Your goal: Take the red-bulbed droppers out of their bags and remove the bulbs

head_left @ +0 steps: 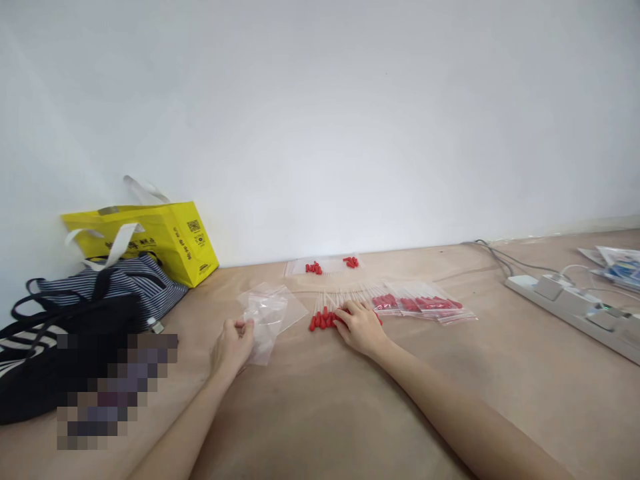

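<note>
My left hand pinches the edge of a clear plastic bag between thumb and fingers. Under that bag lie more flat clear bags. A loose row of thin clear droppers with red bulbs lies on the table to the right of the bags. Over the right part of this row, my right hand has its fingers curled around some red bulbs; its palm hides how many. Just beyond my right hand, filled clear bags of red-bulbed droppers overlap in a row.
Near the wall, another clear bag lies with two clusters of red bulbs. A yellow tote bag, a striped bag and a black bag are at left. A power strip with plugs and cables lies at right, near plastic packets.
</note>
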`<state>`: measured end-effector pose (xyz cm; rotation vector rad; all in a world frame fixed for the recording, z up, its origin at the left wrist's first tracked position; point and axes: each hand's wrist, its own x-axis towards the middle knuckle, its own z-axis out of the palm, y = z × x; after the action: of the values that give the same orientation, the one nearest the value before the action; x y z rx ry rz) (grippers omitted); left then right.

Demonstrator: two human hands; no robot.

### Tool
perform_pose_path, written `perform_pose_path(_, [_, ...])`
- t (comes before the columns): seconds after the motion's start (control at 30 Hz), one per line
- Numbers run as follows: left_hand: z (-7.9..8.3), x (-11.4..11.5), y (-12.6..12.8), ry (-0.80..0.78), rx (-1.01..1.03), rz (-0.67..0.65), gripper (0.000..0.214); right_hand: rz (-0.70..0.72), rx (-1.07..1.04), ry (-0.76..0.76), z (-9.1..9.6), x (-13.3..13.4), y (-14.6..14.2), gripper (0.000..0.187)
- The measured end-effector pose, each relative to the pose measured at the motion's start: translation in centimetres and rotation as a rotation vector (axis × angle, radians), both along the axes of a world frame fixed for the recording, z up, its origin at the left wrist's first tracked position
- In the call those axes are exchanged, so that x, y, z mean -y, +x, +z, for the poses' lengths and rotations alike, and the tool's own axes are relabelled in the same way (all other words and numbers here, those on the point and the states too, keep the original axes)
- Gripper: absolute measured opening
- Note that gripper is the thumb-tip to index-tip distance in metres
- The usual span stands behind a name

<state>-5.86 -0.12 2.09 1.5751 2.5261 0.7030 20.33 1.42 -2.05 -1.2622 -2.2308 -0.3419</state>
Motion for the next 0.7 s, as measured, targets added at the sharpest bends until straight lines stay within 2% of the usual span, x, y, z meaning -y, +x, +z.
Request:
perform_pose_path(0.07, [-0.4,0.2,0.4,0.043,-0.145,-0.029,0.044,-0.011,0.003,0.036,0.1,0.2,0.0,0.017])
perform_pose_path(0.13, [-1.3,0.7,1.3,0.054,-0.311,-0.172,0.047,-0.007,-0.006,0.067,0.1,0.4,0.1,0.017])
perform_pose_path(0.2, [-2.2,1.0,1.9,-0.036,-0.374,-0.367,0.048,0.007,-0.023,0.085,-0.1,0.6,0.4,0.017])
perform_pose_path(0.27, [-3.0,1.0,1.9,-0.152,-0.362,-0.506,0.048,0.018,-0.051,0.098,-0.2,1.0,0.8,0.018])
perform_pose_path(0.4, [-3.5,-0.3,-0.1,-0.197,-0.366,-0.627,0.049,0.024,-0.082,0.101,-0.6,1.8,2.2,0.019])
perform_pose_path(0.5, [-3.1,-1.1,-1.9,-0.191,-0.376,-0.686,0.05,-0.061,-0.079,0.07,-0.6,2.0,4.4,0.019])
perform_pose_path(0.6, [-2.8,-1.1,-2.7,-0.096,-0.402,-0.74,0.047,-0.204,-0.081,0.006,-0.7,1.8,7.1,0.027])
perform_pose_path(0.7, [-2.7,-0.4,-2.1,0.148,-0.459,-0.718,0.042,-0.301,-0.028,-0.058,-1.0,1.4,9.4,0.042])
